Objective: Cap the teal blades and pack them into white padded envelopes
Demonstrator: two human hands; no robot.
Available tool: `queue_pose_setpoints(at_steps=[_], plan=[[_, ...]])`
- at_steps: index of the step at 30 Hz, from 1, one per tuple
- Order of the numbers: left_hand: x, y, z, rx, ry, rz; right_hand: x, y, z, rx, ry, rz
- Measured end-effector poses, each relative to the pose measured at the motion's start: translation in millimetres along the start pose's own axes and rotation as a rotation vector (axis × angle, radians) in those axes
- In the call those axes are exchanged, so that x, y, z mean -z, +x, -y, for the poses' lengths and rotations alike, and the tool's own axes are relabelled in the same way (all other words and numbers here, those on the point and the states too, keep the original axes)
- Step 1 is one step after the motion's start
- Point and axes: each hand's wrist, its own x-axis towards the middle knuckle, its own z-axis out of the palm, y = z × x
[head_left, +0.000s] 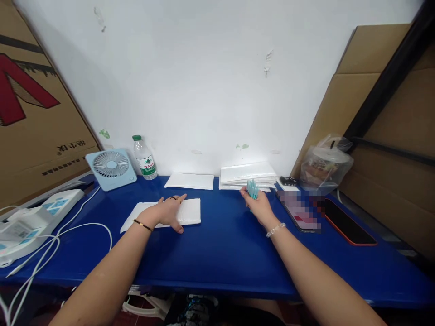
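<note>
My left hand [168,211] lies flat with fingers spread on a white padded envelope [190,212] on the blue table [220,244]. My right hand [258,206] is closed around a small bundle of light teal items [252,188], held upright just in front of a stack of white envelopes [247,174]. Another white envelope [189,180] lies flat near the wall between the two hands.
A small blue fan [110,166] and a water bottle [144,158] stand at the back left. A white power strip [30,217] with cables lies at the left. Two phones [350,224], a bagged drink cup [326,165] and cardboard sit at the right.
</note>
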Motion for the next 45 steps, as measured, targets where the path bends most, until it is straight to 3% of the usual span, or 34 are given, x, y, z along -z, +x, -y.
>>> queue_pose_setpoints(at_steps=[3,6,8,11,14,18,22,25,28,30,34,37,39,42,45], plan=[[2.1,-5,2,-0.08,-0.096,-0.08,-6,-4,1,-0.026,0.077,0.011],[16.4,-2,-13,-0.176,-0.363,-0.282,-3,-7,8,-0.02,0.196,0.04],[28.7,8,-28,-0.208,-0.663,-0.514,0,-9,14,-0.003,0.232,0.064],[41.4,29,-53,-0.2,-1.314,-0.852,3,-13,23,0.024,0.224,0.084],[40.8,51,-73,-0.056,-1.808,-0.979,2,-20,32,0.089,0.106,0.135],[21.2,67,-83,0.153,-2.119,-0.876,-3,-28,37,0.182,-0.154,0.202],[-6.4,69,-91,0.229,-2.127,-0.73,-5,-26,26,0.368,-0.351,0.142],[-23.2,63,-108,0.2,-2.152,-0.517,-4,-24,19,0.564,-0.548,0.204],[-31.8,56,-126,0.095,-2.327,-0.274,-6,-25,18,0.735,-0.709,0.232],[-32.9,54,-133,0.042,-2.436,-0.206,-8,-29,18,0.833,-0.748,0.259],[-31.4,55,-131,0.026,-2.548,-0.267,-10,-35,24,0.896,-0.574,0.322],[-33.0,55,-128,0.061,-2.636,-0.182,-2,-36,37,0.709,-0.284,0.123],[-35.6,53,-131,0.056,-2.681,-0.073,5,-38,47,0.674,-0.111,-0.02],[-39.9,50,-142,0.043,-2.695,0.086,12,-45,59,0.846,-0.047,-0.124],[-42.5,47,-153,0.061,-2.685,0.175,10,-56,65,1.006,-0.174,-0.047]])
